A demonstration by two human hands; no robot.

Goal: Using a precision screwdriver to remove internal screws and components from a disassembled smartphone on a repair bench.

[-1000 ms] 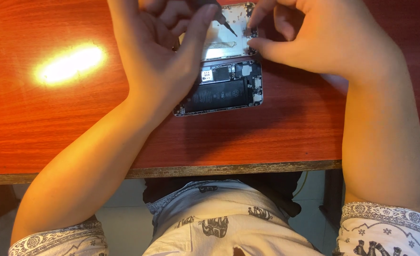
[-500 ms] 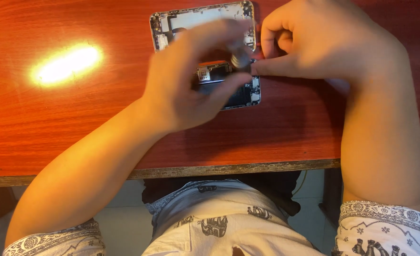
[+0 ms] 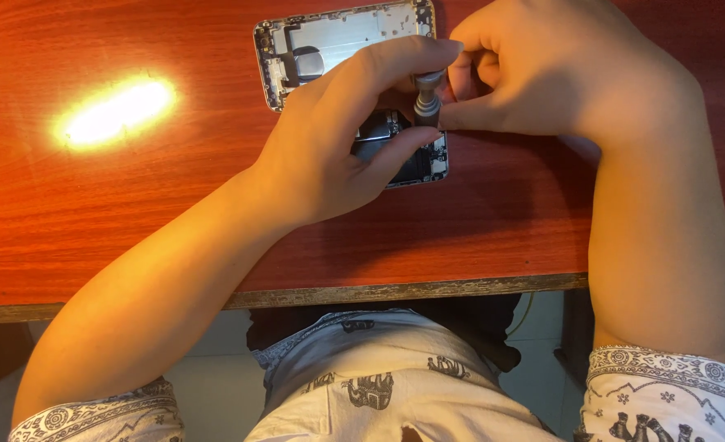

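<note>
I see both hands over an opened phone body [image 3: 338, 41] lying on the red-brown wooden table [image 3: 133, 213]. My left hand [image 3: 338, 155] curls its forefinger and thumb around a small grey screwdriver [image 3: 426, 100], standing upright over the phone's lower end. My right hand [image 3: 559, 74] is closed, its fingertips pinching the same screwdriver from the other side. A bright light patch [image 3: 117, 110] glares on the table to the left.

My left hand [image 3: 329, 155] hid the middle of the opened phone [image 3: 338, 41], whose far edge ran past the frame, and the screwdriver [image 3: 426, 98] tip stayed unseen.
</note>
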